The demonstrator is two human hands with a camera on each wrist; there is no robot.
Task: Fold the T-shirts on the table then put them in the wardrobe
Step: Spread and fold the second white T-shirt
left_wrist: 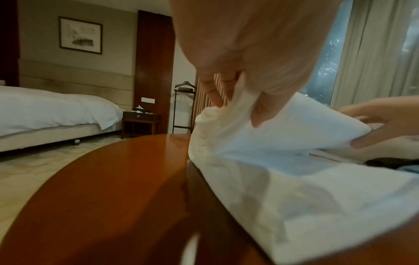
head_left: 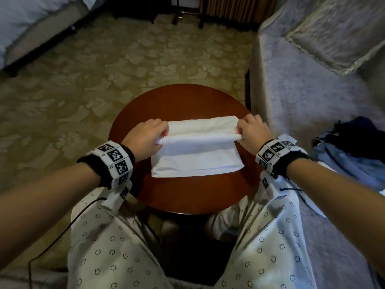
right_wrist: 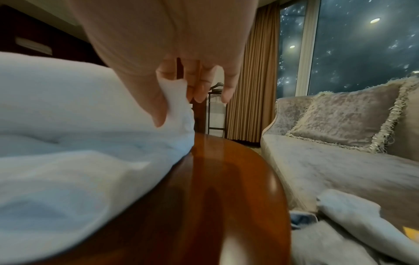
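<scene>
Overhead first: white T-shirt (head_left: 195, 147) lying partly folded on the round wooden table (head_left: 183, 197), near edge flat on the wood, far layer lifted off it. Left hand (head_left: 145, 135) at the shirt's left end, fingers curled and pinching the raised fold. Right hand (head_left: 253, 130) at the shirt's right end, pinching the same fold between thumb and fingers. Marker-covered bands on both wrists. Right of the table, a grey sofa (head_left: 302, 84) with a fringed cushion (head_left: 337, 36) and a heap of blue and dark clothes (head_left: 352, 151). Left of the table, patterned carpet (head_left: 83, 80) and the corner of a bed (head_left: 31, 21).

Next, from the left wrist: thumb and fingers (left_wrist: 260, 114) clamped on a bunched corner of the shirt, cloth sloping down from them onto the table. Beyond the table, the bed, a nightstand (left_wrist: 140, 123) and a framed picture (left_wrist: 80, 35).

Lastly, from the right wrist: thumb and forefinger nipping a small peak of white cloth above the table, remaining fingers (right_wrist: 204, 86) loosely bent beside it, holding nothing. Right of the table, the sofa, cushion and a dark window (right_wrist: 362, 44).
</scene>
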